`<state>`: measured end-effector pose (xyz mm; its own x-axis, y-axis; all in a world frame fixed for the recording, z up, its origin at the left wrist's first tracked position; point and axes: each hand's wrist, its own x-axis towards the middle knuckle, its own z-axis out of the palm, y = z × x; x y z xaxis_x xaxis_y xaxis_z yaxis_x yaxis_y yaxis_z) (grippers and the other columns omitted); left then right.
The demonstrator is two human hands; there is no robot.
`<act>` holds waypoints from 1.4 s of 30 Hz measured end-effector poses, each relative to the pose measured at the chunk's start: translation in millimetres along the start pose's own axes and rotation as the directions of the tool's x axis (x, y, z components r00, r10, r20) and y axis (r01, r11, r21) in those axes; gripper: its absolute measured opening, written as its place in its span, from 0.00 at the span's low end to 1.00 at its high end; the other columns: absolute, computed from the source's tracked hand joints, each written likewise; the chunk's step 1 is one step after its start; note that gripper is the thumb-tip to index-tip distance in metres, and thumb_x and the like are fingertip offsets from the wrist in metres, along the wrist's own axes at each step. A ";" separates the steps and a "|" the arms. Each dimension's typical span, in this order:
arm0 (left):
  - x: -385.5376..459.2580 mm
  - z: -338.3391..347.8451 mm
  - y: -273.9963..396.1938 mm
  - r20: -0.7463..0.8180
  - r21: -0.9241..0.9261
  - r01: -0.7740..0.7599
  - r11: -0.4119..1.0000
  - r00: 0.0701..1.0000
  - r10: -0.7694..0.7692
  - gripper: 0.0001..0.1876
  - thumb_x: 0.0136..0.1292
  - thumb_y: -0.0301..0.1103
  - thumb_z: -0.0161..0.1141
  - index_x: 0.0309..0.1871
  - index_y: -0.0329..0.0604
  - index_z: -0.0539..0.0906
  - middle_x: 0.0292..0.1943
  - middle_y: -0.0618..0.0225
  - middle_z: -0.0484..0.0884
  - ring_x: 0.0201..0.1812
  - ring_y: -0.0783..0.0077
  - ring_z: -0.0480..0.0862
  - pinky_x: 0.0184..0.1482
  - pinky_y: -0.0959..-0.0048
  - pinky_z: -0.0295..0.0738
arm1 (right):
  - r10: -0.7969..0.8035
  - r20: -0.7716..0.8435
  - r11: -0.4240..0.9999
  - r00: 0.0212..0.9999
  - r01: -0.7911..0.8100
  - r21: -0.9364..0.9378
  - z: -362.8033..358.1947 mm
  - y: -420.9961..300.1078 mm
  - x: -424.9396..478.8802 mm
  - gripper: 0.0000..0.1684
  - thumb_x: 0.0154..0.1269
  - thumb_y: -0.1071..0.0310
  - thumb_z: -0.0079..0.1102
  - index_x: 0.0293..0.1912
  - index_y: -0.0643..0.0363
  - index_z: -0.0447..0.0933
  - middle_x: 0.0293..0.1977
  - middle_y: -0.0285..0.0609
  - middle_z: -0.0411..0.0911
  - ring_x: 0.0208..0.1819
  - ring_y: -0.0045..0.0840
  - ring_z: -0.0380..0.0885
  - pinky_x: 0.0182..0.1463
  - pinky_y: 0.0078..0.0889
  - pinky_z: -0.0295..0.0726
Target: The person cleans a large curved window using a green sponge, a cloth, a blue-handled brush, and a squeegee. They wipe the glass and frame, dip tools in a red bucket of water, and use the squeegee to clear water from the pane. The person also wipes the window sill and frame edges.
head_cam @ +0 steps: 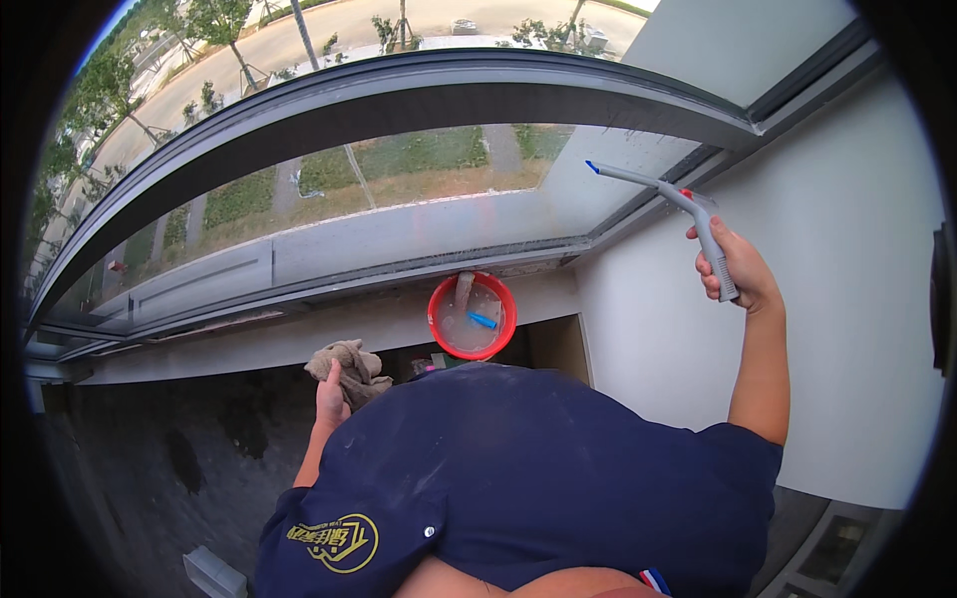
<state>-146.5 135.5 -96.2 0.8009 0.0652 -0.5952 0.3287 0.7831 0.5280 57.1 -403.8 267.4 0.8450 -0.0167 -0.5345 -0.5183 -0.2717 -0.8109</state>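
Note:
My right hand (736, 265) grips the grey ribbed handle of a squeegee-like window tool (699, 220). Its long neck reaches left over the lower pane, ending in a narrow blue tip seen edge-on; whether the tip touches the glass I cannot tell. A red part sits where neck and handle meet. In my left hand (330, 396) is a crumpled grey-brown cloth (351, 368), held low beside my body. Between the hands, a red bucket (511, 318) of cloudy water stands by the sill, with a blue object (481, 321) and a greyish cloth-like item (464, 291) in it.
A grey window frame (448, 71) curves across the view, with the lower glass pane (419, 172) beneath its rail. White wall (845, 314) rises at the right. The dark floor (179, 426) has wet-looking patches, and a pale plastic container (214, 572) lies at the lower left.

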 end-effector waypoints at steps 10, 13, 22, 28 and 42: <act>-56.3 66.8 30.9 -0.176 0.413 -0.213 0.886 0.935 0.307 0.21 0.73 0.38 0.50 0.62 0.33 0.69 0.58 0.58 0.75 0.59 0.64 0.76 0.59 0.63 0.72 | 0.445 0.393 0.809 0.804 -0.550 0.209 188.5 266.1 168.1 0.23 0.74 0.48 0.45 0.48 0.60 0.67 0.26 0.40 0.72 0.21 0.22 0.71 0.22 0.27 0.76; -58.5 57.2 26.7 -0.213 0.437 -0.179 0.881 0.932 0.295 0.22 0.72 0.37 0.50 0.64 0.34 0.66 0.60 0.59 0.74 0.60 0.65 0.75 0.63 0.65 0.68 | 0.514 0.318 0.794 0.797 -0.582 0.175 240.2 305.5 192.7 0.21 0.73 0.50 0.48 0.43 0.61 0.70 0.25 0.40 0.72 0.20 0.22 0.71 0.23 0.27 0.76; -83.8 82.1 28.4 -0.280 0.516 -0.028 0.856 0.939 0.199 0.22 0.71 0.34 0.52 0.64 0.32 0.67 0.61 0.60 0.73 0.61 0.67 0.73 0.65 0.67 0.65 | 0.404 0.039 0.903 0.914 -0.391 -0.180 303.9 391.1 248.4 0.18 0.72 0.59 0.48 0.50 0.65 0.64 0.30 0.45 0.75 0.25 0.26 0.77 0.22 0.31 0.78; -82.5 75.5 32.6 -0.195 0.843 -0.020 0.537 0.920 0.341 0.28 0.67 0.40 0.60 0.65 0.35 0.67 0.60 0.61 0.71 0.59 0.67 0.73 0.62 0.68 0.67 | 0.265 0.144 0.846 0.953 -0.159 -0.508 328.0 424.1 259.4 0.41 0.71 0.54 0.49 0.73 0.59 0.44 0.53 0.55 0.73 0.44 0.38 0.79 0.42 0.36 0.81; -64.8 145.1 82.7 0.146 0.786 -0.360 0.503 0.898 0.415 0.23 0.73 0.46 0.50 0.57 0.33 0.75 0.52 0.64 0.78 0.53 0.75 0.74 0.59 0.74 0.67 | -0.220 0.771 0.785 0.598 0.577 -0.224 361.6 149.3 123.9 0.17 0.70 0.60 0.53 0.44 0.65 0.78 0.34 0.41 0.81 0.37 0.22 0.78 0.45 0.27 0.76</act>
<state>-98.6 106.3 74.0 0.9287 0.2934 -0.2267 0.2698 -0.1156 0.9559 36.8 -98.5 -6.0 0.5180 0.7911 -0.3253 0.1103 -0.4389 -0.8917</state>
